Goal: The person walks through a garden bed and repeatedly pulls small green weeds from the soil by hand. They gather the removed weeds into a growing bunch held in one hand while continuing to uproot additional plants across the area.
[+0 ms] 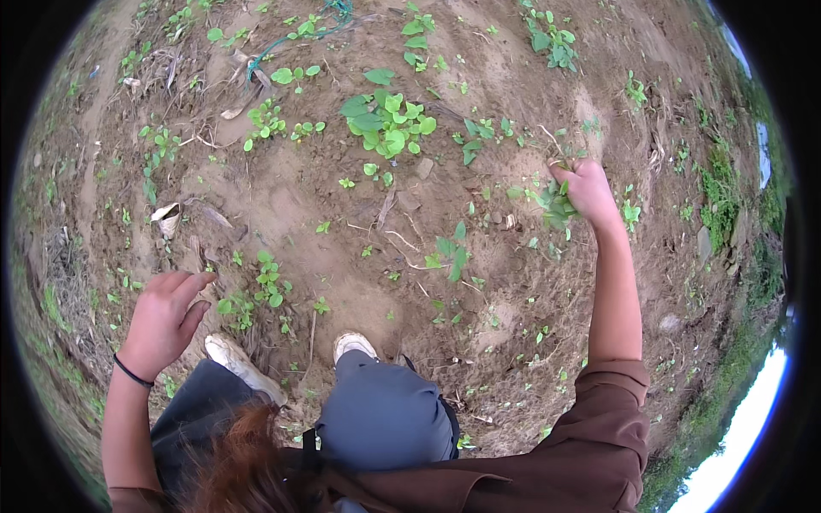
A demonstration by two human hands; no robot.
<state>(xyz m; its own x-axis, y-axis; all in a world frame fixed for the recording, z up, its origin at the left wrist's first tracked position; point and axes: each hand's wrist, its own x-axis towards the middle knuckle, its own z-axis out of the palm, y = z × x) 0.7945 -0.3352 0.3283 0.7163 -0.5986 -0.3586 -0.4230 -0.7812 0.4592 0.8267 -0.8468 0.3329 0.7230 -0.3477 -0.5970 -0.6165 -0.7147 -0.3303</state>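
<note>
My right hand [585, 186], at the end of an outstretched arm, is closed around a bunch of leafy green plants [557, 202]. A pale root or stem [550, 138] sticks out above the fist. My left hand [168, 317] hangs at the left with its fingers apart and a dark band on the wrist, holding nothing. Near its fingers grows a cluster of small green seedlings [268, 279]. A larger clump of broad-leaved green plants [388, 122] stands in the soil at the upper middle. Between the hands, a small leafy plant [457, 253] rises from the soil beside thin roots.
Brown bare soil [282, 211] carries scattered seedlings and dry leaves. A green cord [279, 43] lies at the top. A curled dry husk [168, 220] lies at the left. Two light shoes [240, 365] stand below. Denser grass [719, 189] grows at the right.
</note>
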